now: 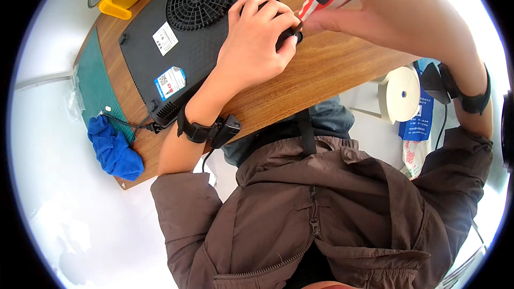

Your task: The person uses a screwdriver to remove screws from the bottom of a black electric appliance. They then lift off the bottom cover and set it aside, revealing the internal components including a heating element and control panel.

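The left hand [257, 43] lies palm-down at upper centre, fingers [276, 8] bent; the right hand [353, 20] curls at upper right, thumb [320, 21] pointing left.

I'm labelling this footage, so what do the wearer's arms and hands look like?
The left hand and right hand wear no gloves. Brown sleeves end well short of the wrists. Each forearm has a black strap with a dark, blocky device and a thin black cable.
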